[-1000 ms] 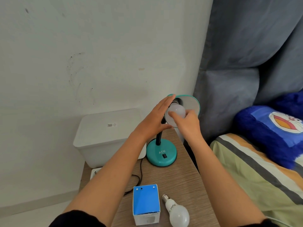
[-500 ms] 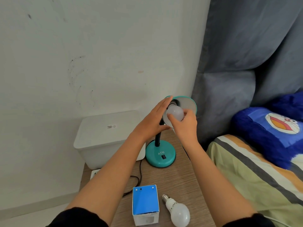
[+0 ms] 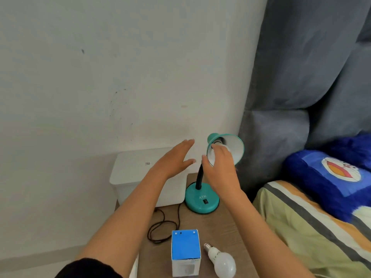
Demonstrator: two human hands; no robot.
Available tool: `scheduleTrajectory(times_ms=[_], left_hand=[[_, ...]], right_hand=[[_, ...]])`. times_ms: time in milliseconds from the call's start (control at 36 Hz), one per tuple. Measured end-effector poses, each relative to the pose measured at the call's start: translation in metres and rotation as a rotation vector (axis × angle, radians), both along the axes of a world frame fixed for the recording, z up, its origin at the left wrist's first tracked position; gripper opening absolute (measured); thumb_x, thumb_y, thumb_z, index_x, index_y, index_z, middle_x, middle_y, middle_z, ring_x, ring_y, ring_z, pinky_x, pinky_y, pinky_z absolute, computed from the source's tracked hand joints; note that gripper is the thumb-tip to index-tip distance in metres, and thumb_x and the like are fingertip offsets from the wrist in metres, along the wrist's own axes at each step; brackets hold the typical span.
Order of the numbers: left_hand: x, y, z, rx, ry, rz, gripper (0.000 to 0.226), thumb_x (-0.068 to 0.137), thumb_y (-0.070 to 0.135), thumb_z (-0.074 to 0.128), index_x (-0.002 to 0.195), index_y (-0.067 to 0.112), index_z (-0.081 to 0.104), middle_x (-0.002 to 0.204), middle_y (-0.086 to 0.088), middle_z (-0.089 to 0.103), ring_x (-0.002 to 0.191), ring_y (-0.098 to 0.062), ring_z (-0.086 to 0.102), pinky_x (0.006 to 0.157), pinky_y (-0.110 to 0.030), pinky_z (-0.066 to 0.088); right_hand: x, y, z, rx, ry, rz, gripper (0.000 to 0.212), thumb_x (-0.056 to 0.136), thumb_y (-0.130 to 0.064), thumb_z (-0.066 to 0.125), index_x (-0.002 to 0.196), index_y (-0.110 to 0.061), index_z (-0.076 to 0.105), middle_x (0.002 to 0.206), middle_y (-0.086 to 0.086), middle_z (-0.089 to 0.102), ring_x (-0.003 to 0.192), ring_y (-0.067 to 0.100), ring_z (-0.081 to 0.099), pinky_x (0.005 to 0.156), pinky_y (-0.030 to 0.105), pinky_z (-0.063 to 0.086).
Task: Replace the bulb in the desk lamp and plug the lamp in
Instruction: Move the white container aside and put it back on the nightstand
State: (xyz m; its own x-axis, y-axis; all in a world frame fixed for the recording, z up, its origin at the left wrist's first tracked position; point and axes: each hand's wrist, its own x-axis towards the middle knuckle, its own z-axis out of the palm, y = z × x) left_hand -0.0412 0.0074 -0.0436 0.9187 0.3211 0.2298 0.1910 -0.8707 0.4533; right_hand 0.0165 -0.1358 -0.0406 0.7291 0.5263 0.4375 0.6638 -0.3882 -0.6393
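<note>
Turning the bulb [image 3: 210, 155] in the shade [image 3: 235, 146] of the desk lamp [image 3: 201, 199], at the far right of the table [image 3: 230, 229], is best done with the shade steadied: the right hand [image 3: 220, 165] is curled round the bulb, while the left hand [image 3: 173, 159] is held flat just left, touching nothing.

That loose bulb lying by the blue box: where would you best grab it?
Probably by the round globe of the loose bulb, from above and its right side. It lies on its side with the globe nearest the person and the metal screw cap pointing away, so the globe is the widest part, and the cap is left free. The blue box stands close on its left.
</note>
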Motion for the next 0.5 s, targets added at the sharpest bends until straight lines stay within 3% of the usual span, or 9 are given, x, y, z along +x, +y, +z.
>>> scheduleTrajectory(times_ms=[250, 389, 500], left_hand=[[-0.079, 0.073, -0.035, -0.086, 0.106, 0.375, 0.065, 0.097, 0.046, 0.034, 0.147, 0.009, 0.016, 0.157, -0.006, 0.013, 0.146, -0.018, 0.006, 0.116, -0.035, 0.014], [-0.11, 0.111, -0.065, -0.177, 0.13, 0.56, 0.071, 0.094, 0.052, 0.035, 0.143, 0.004, 0.019, 0.151, -0.014, 0.021, 0.141, -0.027, 0.02, 0.113, -0.044, 0.027], [-0.118, 0.126, -0.081, -0.323, 0.097, 0.573, 0.071, 0.092, 0.052, 0.039, 0.142, 0.006, 0.021, 0.148, -0.012, 0.025, 0.137, -0.025, 0.027, 0.112, -0.044, 0.029]], right_hand=[[-0.017, 0.056, -0.044, -0.279, -0.04, 0.17, 0.051, 0.098, -0.029, 0.039, 0.141, -0.004, 0.032, 0.147, 0.011, 0.036, 0.137, 0.022, 0.031, 0.11, 0.027, 0.027], [0.004, 0.086, -0.068, -0.452, -0.052, 0.16, 0.05, 0.099, -0.033, 0.034, 0.137, 0.0, 0.032, 0.142, 0.015, 0.039, 0.133, 0.026, 0.035, 0.109, 0.029, 0.03], [0.025, 0.107, -0.079, -0.477, 0.149, 0.146, 0.06, 0.097, -0.041, 0.035, 0.139, 0.002, 0.03, 0.143, 0.018, 0.037, 0.133, 0.029, 0.035, 0.111, 0.038, 0.033]])
